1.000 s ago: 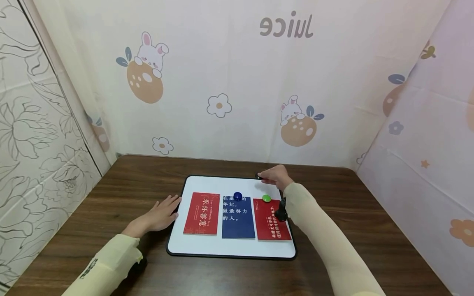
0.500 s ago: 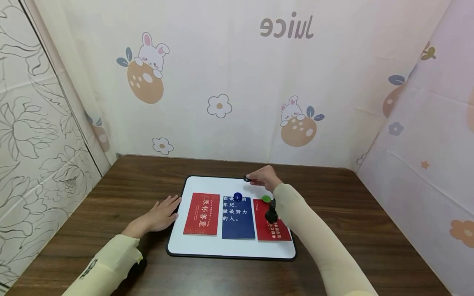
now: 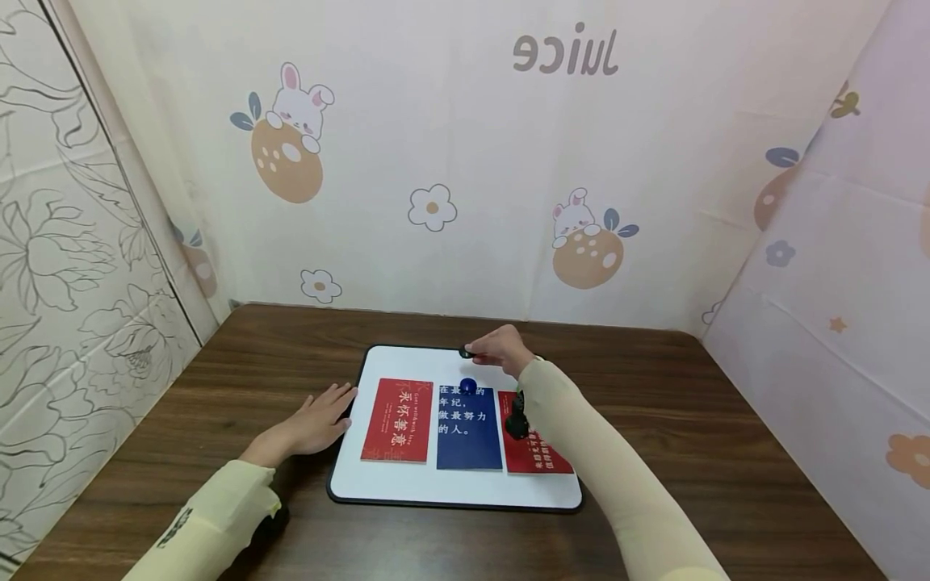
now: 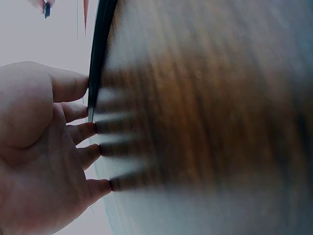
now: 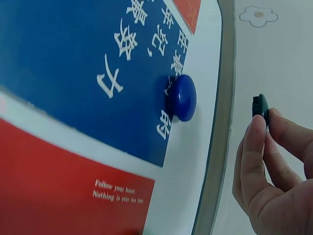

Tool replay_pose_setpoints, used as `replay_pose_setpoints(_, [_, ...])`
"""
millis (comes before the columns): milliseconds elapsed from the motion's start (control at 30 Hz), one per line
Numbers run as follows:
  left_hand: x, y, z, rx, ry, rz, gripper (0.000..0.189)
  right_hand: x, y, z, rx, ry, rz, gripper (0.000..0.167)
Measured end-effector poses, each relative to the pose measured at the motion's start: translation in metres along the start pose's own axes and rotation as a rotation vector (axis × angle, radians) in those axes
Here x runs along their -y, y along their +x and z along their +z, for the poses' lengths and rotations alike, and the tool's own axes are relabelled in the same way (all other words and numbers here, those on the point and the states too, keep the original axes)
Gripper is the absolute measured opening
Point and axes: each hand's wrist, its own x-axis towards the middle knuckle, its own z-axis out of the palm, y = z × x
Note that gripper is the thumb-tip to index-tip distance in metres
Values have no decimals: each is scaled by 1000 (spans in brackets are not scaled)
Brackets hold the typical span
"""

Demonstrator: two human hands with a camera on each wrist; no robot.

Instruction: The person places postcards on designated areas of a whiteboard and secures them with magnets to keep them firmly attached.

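A whiteboard with a black rim lies on the table, bearing a red card at left, a blue card in the middle and another red card at right. A round blue magnet sits at the blue card's top edge. Over the board's far edge, my right hand pinches a dark round magnet between thumb and fingers, held clear of the board in the right wrist view. My left hand rests by the board's left edge, fingertips touching the rim, fingers extended.
The dark wooden table reaches back to a patterned curtain. My right forearm crosses over the right side of the board and partly covers the right red card. Another patterned sheet stands at the left.
My right hand has moved left along the board's far edge with the dark magnet. The green magnet above the right card is now hidden behind my arm. My left hand has stayed put.
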Motion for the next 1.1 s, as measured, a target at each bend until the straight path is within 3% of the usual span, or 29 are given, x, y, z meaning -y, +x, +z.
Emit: replay_pose_setpoints(1100, [5,2,3,13,13,-14,57,2,-4,47,42,-25,25,20])
